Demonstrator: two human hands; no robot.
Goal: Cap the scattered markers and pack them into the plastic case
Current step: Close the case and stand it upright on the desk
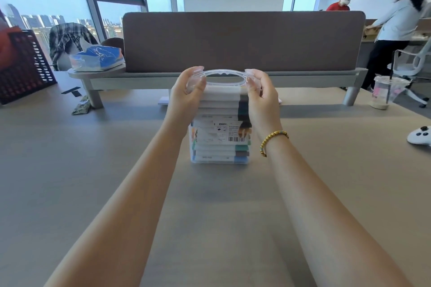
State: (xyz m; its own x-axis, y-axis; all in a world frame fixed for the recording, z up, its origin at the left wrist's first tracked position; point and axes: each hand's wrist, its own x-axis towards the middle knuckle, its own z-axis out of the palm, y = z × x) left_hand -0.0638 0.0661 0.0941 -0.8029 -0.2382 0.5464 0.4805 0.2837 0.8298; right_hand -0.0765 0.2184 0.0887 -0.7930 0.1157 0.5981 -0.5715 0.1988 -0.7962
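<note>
upright, case (219, 144) handle gripped between both hands (224, 91).

The scene is seen from one head-worn wide-angle camera, aimed forward and down across the bench (326, 147), with both forearms close below and the room's far side included.

The plastic case (220, 142) stands upright on the desk (93, 170), markers (219, 154) stacked inside, before the divider panel (242, 39). The left hand (186, 95) and right hand (261, 98) grip its top handle (225, 73) at either end. A tissue box (96, 58) sits far left, a drink cup (384, 93) far right.
</note>
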